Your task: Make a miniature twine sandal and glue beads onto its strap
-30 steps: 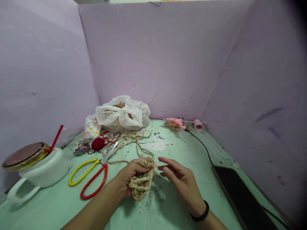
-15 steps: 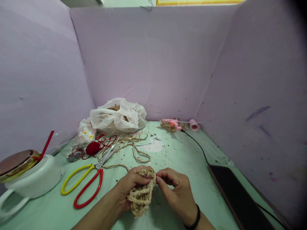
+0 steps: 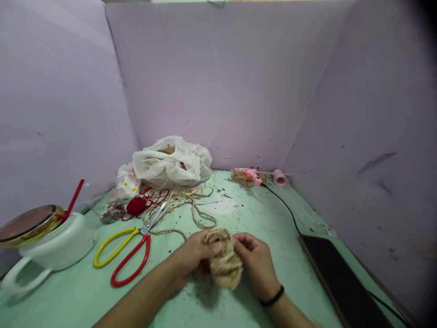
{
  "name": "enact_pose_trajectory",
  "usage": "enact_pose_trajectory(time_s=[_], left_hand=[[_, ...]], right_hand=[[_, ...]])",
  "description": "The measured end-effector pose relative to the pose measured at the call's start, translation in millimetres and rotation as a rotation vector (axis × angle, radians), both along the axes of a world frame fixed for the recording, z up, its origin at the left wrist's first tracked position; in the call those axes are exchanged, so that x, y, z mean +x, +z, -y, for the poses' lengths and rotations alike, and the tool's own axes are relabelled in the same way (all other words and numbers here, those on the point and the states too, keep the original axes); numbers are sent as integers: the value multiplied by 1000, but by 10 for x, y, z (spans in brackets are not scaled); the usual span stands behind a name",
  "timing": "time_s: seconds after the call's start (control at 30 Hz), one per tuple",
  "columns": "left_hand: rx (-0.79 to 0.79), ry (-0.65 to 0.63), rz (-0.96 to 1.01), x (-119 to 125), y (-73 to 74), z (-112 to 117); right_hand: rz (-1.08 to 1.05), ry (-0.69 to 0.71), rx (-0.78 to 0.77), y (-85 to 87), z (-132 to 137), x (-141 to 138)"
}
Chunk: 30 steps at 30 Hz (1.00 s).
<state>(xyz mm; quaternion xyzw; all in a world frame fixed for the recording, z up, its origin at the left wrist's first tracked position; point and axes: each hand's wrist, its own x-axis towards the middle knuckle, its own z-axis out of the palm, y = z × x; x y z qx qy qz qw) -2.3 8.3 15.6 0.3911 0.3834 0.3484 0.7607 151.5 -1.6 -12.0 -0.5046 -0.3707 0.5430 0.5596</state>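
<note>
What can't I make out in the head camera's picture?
In the head view:
Coiled rope: strands blurred; its back faces away.
Left hand: some fingers hidden behind the coiled rope.
Right hand: blur hides whether it pinches a strand.
Dark slab: near end cut off by bottom edge.
Large white bag: its folds hide most contents.
Coloured bits: too small to count.

A pale green table [image 3: 273, 218] carries everything. On its left stands a white pot [image 3: 61, 246]; just right of it lie scissors [image 3: 145, 229]. Farther back are a bag of beads [image 3: 112, 213], a red yarn ball [image 3: 136, 206], loose twine [image 3: 194, 212] and a white plastic bag [image 3: 174, 166]. Far right sits a pink roll [image 3: 280, 178]; near right, a flat black slab [image 3: 336, 278].
</note>
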Motion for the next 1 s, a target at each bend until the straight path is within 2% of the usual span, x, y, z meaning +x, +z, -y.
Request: enact_pose_trajectory(time_s=[0.07, 0.17, 0.23, 0.33, 0.63, 0.73, 1.0], left_hand=[[-44, -37, -36, -150, 41, -105], [2, 52, -81, -366, 100, -246], [36, 40, -121, -428, 112, -290], [56, 39, -206, -382, 87, -276], [167, 196, -297, -87, 27, -143], [187, 242, -312, -45, -5, -130], [182, 236, -303, -28, -109, -122]], right_hand=[[-86, 71, -111, -21, -88, 78], [-145, 184, -177, -19, -136, 150], [-182, 222, -183, -10, -129, 162], [-230, 251, -168, -7, -111, 161], [-300, 404, -133, 37, -71, 113], [-269, 368, -125, 60, -57, 97], [-156, 298, -26, 51, -66, 101]])
